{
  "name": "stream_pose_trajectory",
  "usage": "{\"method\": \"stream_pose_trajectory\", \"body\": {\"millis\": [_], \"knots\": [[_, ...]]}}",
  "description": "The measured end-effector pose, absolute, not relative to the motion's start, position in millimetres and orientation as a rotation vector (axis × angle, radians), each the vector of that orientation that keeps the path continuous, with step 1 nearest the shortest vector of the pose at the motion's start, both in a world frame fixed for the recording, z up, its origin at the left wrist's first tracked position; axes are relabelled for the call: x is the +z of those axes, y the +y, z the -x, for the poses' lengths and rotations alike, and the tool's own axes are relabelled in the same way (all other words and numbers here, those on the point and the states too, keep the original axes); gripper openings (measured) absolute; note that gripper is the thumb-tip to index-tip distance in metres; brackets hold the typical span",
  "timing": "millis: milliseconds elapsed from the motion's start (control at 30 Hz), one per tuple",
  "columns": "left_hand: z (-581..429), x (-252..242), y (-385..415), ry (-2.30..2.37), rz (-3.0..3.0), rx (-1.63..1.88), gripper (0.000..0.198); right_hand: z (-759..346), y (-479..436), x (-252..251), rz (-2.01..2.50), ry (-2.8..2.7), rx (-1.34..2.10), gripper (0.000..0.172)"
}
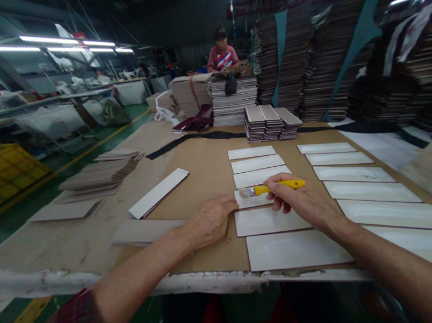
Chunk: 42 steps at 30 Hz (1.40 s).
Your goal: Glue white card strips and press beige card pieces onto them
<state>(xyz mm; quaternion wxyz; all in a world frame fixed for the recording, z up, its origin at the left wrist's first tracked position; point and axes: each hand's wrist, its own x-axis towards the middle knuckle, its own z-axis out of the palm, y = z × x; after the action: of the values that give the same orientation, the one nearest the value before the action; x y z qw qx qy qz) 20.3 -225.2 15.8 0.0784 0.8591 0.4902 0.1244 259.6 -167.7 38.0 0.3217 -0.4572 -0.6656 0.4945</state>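
My right hand (pixel 291 198) is closed round the yellow handle of a paintbrush (pixel 263 189). The bristles point left and lie on or just over the left part of a white rectangular panel (pixel 254 199). At that panel's left edge, my left hand (pixel 212 220) has its fingers pressed together, with the fingertips on the edge. More white panels (pixel 270 220) lie in a column above and below this one. To the right runs a second column of white panels (pixel 370 180), some with a wet-looking sheen.
Left of my hands lie a small stack of white strips (pixel 158 193) and grey board pieces (pixel 93 175). A black strap (pixel 203 137) crosses the table (pixel 197 173). Behind it stand bundled panels (pixel 269 118) and tall stacks (pixel 281 55). A person (pixel 221 56) is at the far side.
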Motion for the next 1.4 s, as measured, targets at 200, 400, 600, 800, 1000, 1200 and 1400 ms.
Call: {"method": "stream_pose_trajectory", "body": {"millis": [200, 400, 600, 800, 1000, 1200, 1400], "knots": [[-25.6, 26.4, -260.5, 1.406, -2.588, 0.296, 0.027, -285.7, -183.1, 35.9, 1.197, -1.578, 1.446, 0.044], [-29.5, 16.1, -270.9, 1.395, -2.584, 0.310, 0.029, -272.9, -201.7, 30.3, 1.229, -1.608, 1.511, 0.040], [-31.0, 14.7, -273.2, 1.421, -2.600, 0.321, 0.025, -304.2, -196.5, 30.9, 1.362, -1.568, 1.375, 0.038], [-32.7, 16.0, -274.4, 1.448, -2.596, 0.319, 0.024, -317.9, -198.2, 30.1, 1.423, -1.661, 1.207, 0.037], [-32.6, 18.2, -275.7, 1.435, -2.568, 0.318, 0.023, -290.7, -213.7, 29.0, 1.239, -1.783, 1.331, 0.045], [-26.0, 24.0, -283.1, 1.382, -2.527, 0.301, 0.020, -306.1, -207.2, 28.6, 1.190, -1.419, 1.421, 0.049], [-18.4, 28.9, -273.7, 1.368, -2.510, 0.313, 0.025, -332.4, -197.0, 26.9, 1.228, -1.286, 1.404, 0.057]]}}
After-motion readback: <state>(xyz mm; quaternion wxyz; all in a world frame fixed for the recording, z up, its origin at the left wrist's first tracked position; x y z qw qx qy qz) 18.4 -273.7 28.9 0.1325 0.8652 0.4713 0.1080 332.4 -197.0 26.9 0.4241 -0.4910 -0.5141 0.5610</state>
